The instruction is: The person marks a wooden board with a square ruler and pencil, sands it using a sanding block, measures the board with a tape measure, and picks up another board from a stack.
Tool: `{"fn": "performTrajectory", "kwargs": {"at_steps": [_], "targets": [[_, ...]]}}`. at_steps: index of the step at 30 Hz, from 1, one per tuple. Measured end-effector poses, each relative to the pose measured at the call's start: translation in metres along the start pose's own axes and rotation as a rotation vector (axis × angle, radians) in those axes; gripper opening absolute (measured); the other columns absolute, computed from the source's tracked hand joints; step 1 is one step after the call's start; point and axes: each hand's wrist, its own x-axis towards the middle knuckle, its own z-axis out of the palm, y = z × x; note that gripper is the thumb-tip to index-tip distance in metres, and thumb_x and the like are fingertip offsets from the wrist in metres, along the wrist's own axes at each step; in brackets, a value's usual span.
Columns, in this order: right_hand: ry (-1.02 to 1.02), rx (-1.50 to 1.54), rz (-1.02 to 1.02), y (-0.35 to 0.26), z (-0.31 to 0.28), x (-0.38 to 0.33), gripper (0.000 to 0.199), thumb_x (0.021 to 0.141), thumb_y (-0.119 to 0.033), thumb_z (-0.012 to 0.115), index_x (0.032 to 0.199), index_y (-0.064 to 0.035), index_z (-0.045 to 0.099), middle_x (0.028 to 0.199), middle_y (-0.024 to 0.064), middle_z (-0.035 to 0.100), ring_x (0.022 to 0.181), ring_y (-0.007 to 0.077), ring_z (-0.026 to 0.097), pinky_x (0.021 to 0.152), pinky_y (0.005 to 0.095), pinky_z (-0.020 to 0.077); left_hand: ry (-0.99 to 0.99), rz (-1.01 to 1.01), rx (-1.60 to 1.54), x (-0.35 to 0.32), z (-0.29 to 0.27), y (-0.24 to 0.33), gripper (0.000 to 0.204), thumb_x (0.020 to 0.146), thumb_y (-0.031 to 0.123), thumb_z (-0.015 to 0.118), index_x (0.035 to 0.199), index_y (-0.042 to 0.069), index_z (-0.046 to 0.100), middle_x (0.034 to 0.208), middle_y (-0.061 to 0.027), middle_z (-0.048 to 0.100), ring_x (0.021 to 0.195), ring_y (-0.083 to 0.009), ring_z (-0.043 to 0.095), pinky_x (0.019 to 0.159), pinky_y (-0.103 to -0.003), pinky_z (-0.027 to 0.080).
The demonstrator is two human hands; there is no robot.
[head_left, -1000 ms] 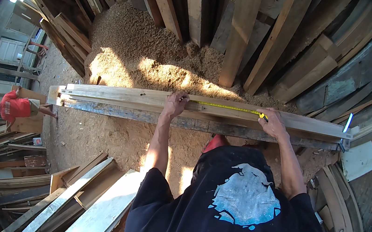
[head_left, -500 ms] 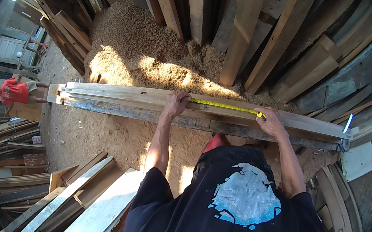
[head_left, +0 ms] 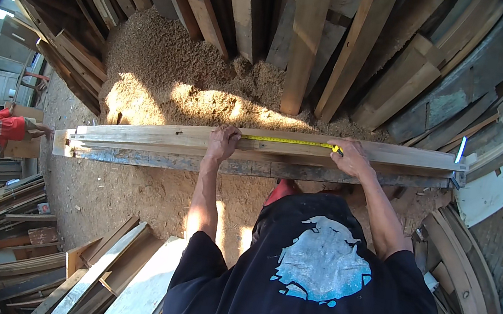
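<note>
A yellow tape measure [head_left: 288, 141] is stretched along the top of a long pale wooden beam [head_left: 169, 134]. Its left end is pinched in my left hand [head_left: 223, 142], which rests on the beam. My right hand [head_left: 353, 158] grips the black and yellow case, partly hidden by the fingers. Under the beam runs a long, worn bench plank [head_left: 184, 162], stained grey and dark. The tape's small markings cannot be read from here.
A sawdust heap [head_left: 168, 66] lies beyond the beam, with upright timbers [head_left: 307, 44] leaning behind it. Boards [head_left: 100, 267] are stacked at the lower left. A person in a red shirt [head_left: 8, 129] stands past the beam's left end. Curved planks [head_left: 461, 280] lie at the right.
The whole scene has shifted a little to the left in view. Both hands keep their hold, and the tape stays stretched over about the same length.
</note>
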Motion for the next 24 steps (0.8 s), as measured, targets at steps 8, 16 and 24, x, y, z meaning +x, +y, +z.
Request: {"fn": "performTrajectory", "kwargs": {"at_steps": [8, 16, 24], "targets": [[0.015, -0.041, 0.032, -0.0034, 0.0015, 0.0008, 0.045, 0.091, -0.023, 0.070, 0.135, -0.0156, 0.069, 0.136, 0.0208, 0.065, 0.132, 0.0409, 0.056, 0.116, 0.0482, 0.0420, -0.013, -0.010, 0.001, 0.0008, 0.0012, -0.0035, 0.010, 0.089, 0.014, 0.075, 0.099, 0.011, 0.075, 0.093, -0.0146, 0.074, 0.092, -0.0367, 0.070, 0.083, -0.048, 0.056], [0.019, -0.017, 0.046, -0.0056, 0.0018, 0.0013, 0.044, 0.091, -0.023, 0.070, 0.134, -0.0159, 0.070, 0.134, 0.0199, 0.066, 0.130, 0.0401, 0.057, 0.115, 0.0473, 0.0432, 0.011, 0.019, -0.015, 0.0002, 0.0059, -0.0099, 0.008, 0.091, 0.016, 0.074, 0.098, 0.012, 0.075, 0.091, -0.0123, 0.075, 0.090, -0.0359, 0.070, 0.084, -0.048, 0.056], [0.018, -0.013, 0.030, -0.0030, 0.0014, 0.0017, 0.043, 0.091, -0.022, 0.072, 0.133, -0.0166, 0.070, 0.133, 0.0207, 0.067, 0.129, 0.0404, 0.059, 0.113, 0.0480, 0.0444, -0.024, -0.031, -0.067, 0.0008, 0.0056, -0.0080, 0.008, 0.092, 0.017, 0.073, 0.098, 0.012, 0.075, 0.089, -0.0129, 0.074, 0.088, -0.0365, 0.069, 0.082, -0.048, 0.055]]}}
